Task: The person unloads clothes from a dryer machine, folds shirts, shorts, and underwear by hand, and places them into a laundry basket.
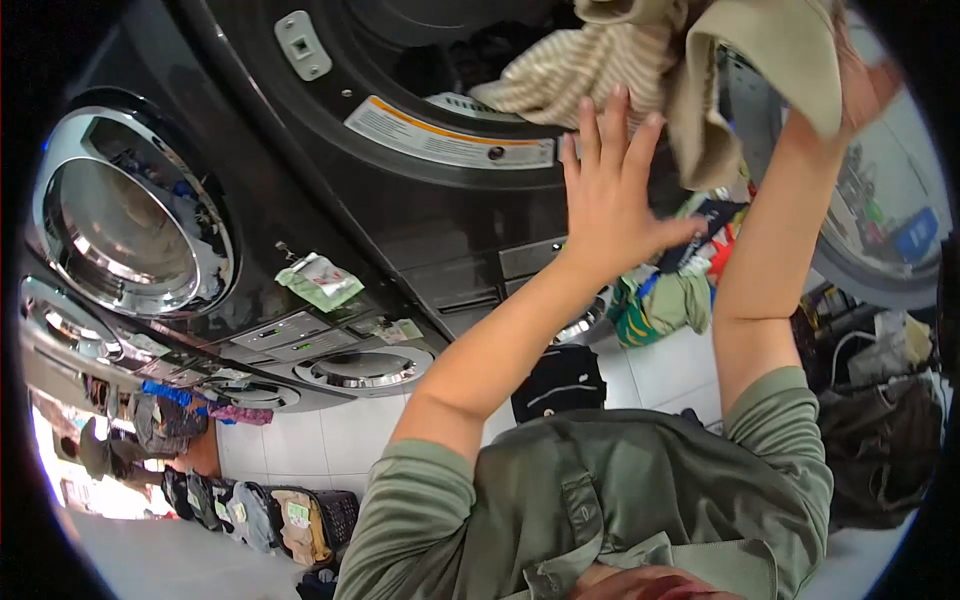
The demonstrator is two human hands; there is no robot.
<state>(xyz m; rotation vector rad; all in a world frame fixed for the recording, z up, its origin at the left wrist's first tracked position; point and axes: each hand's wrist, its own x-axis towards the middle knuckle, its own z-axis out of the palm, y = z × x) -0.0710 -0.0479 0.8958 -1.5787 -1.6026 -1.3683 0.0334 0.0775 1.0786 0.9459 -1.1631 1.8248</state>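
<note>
A beige garment (755, 60) hangs at the top right, with my right hand (868, 85) closed on it; that hand is blurred. Against it lies a striped beige-and-white cloth (590, 70), which reaches out of the dark drum opening of a black machine (450, 220). My left hand (615, 195) is just below the striped cloth, fingers spread and holding nothing. Dark items are visible inside the drum. Below my hands is a pile of coloured clothes (675, 300), with green, red and navy pieces.
The machine's open round door (890, 220) is at the right. More machines with round doors (135, 235) line the left. Baskets of clothes (305, 525) stand at the lower left, where a person (100, 450) is in the distance. A black bag (560, 382) rests on the tiled floor.
</note>
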